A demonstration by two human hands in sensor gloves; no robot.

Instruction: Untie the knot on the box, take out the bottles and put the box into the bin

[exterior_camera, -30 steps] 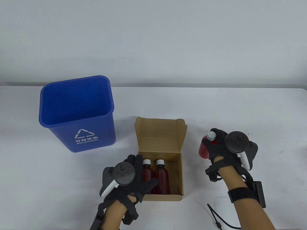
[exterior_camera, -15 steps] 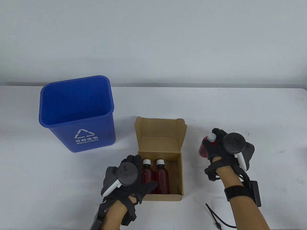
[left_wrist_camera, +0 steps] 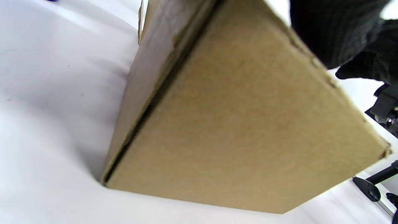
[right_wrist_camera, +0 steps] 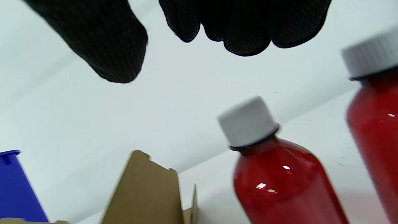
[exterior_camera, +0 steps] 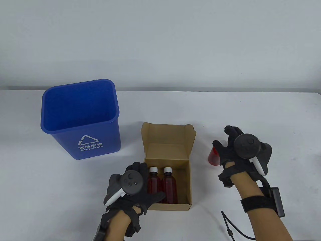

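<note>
With the brown cardboard box [exterior_camera: 166, 173] already open, I count two red white-capped bottles [exterior_camera: 163, 184] inside, two more standing out [right_wrist_camera: 279, 174]. My right hand [exterior_camera: 240, 150] hovers slack, empty; left hand [exterior_camera: 133, 187] steadies the box, fingers relaxed. Blue plastic bin [exterior_camera: 80, 118] waits.

Bright, even light, soft shadows; both wrist views blurred.

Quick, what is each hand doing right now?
Left hand: open, resting on the box.
Right hand: open, holding nothing, above a red bottle standing on the table.
</note>
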